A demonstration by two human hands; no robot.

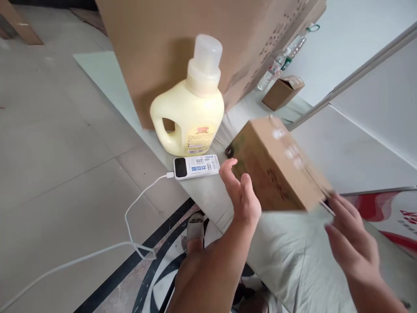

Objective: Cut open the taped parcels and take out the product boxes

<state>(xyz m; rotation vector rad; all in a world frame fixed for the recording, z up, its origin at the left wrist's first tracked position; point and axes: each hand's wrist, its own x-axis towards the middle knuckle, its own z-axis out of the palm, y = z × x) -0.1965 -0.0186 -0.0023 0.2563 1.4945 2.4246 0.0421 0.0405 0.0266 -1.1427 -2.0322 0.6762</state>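
Note:
A closed brown cardboard box (276, 169) sits tilted on the pale cloth-covered surface, with clear tape on its top. My left hand (243, 195) is beside the box's near left side, thumb and fingers apart and nothing visible between them; whether it touches the box is unclear. At the box's right corner is my right hand (353, 234), blurred, with a thin, light strip or tool between thumb and fingers. A pale yellow detergent jug (192, 111) with a clear cap stands behind a white power bank (197, 167), which has a cable plugged in.
Behind the jug rises a large cardboard box (146, 52). Clear plastic bottles (276, 67) and a small brown box (282, 93) are at the back right. The white cable (81, 261) trails over the tiled floor. A red and white package (387, 213) lies at the right.

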